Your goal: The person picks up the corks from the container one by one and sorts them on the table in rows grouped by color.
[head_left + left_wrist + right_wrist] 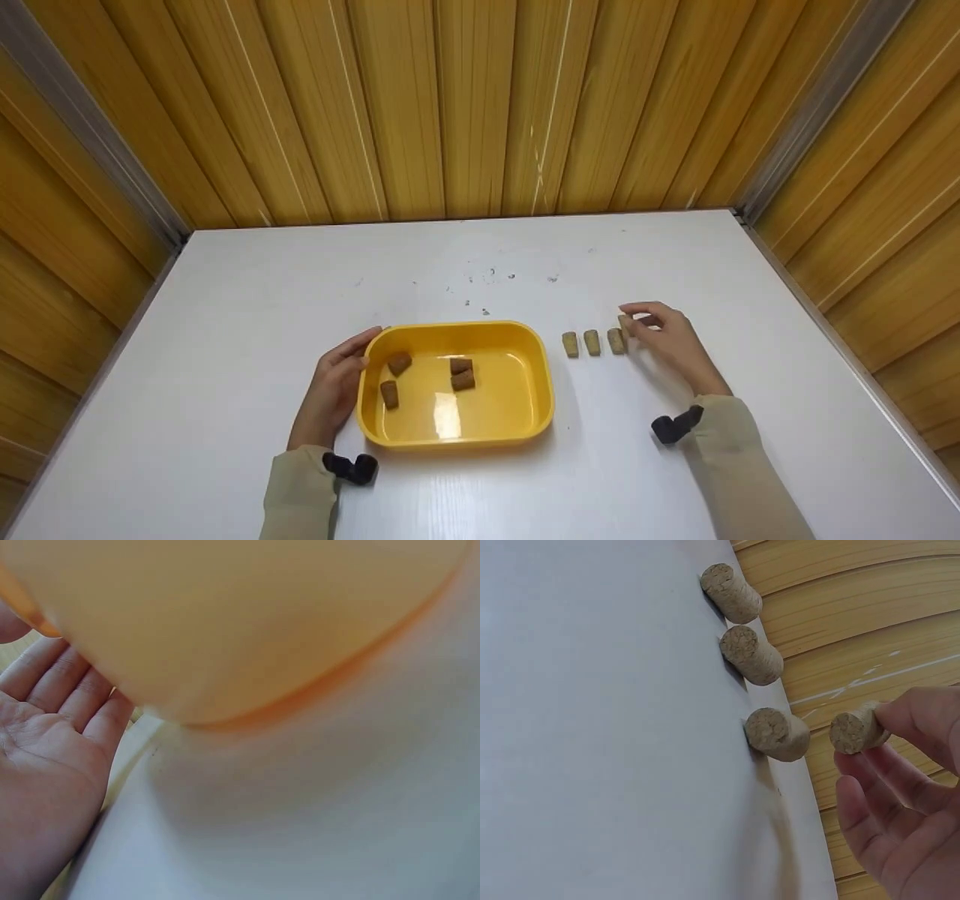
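A yellow plastic tray (480, 444) sits on the table, with several brown tapered stoppers (400, 364) lying in it. My left hand (337, 382) holds the tray's left side, thumb at the rim and fingers along the outer wall; the left wrist view shows these fingers (64, 679) beside the wall. To the tray's right, three tan cork stoppers (592, 343) stand in a row. My right hand (667, 330) pinches another cork stopper (857, 727) between thumb and fingers, close beside the right end of that row.
The white table (300, 277) carries small dark specks (491, 271) behind the tray. Wood-patterned panels (472, 112) rise at the back and both sides. A black wrist device (676, 425) is strapped over each sleeve.
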A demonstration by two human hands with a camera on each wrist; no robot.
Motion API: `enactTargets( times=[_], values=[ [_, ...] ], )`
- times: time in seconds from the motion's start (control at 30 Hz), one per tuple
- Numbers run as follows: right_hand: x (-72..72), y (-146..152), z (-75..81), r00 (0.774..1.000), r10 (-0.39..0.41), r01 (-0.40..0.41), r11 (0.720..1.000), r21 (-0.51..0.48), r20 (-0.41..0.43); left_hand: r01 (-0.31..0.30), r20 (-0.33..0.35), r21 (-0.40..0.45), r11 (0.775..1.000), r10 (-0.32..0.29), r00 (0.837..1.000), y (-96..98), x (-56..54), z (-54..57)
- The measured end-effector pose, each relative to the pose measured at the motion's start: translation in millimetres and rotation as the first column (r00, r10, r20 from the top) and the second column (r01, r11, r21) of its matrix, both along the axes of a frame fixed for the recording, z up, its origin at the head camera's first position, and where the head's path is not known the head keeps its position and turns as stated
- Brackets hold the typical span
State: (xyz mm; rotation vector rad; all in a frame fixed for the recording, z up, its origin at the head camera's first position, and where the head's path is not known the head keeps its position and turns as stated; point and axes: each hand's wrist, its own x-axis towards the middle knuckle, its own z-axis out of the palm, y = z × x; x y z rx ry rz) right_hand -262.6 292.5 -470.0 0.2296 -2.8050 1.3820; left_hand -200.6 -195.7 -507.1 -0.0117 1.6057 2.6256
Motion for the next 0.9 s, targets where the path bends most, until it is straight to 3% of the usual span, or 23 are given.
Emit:
enactTargets(
  times=[0.37,0.9],
  values=[
    [-1.0,6.4,-6.9,0.994,-0.071,0.07,0.997,0.007,0.084,0.0,-0.017,-0.011,1.0,-0.001,1.0,-0.4,-1.3,-2.0],
    [1.7,9.8,-7.5,0.982,-0.078,0.07,0.996,0.05,0.173,0.017,-0.012,-0.007,1.0,-0.017,1.0,-0.8,0.0,0.5]
  ],
)
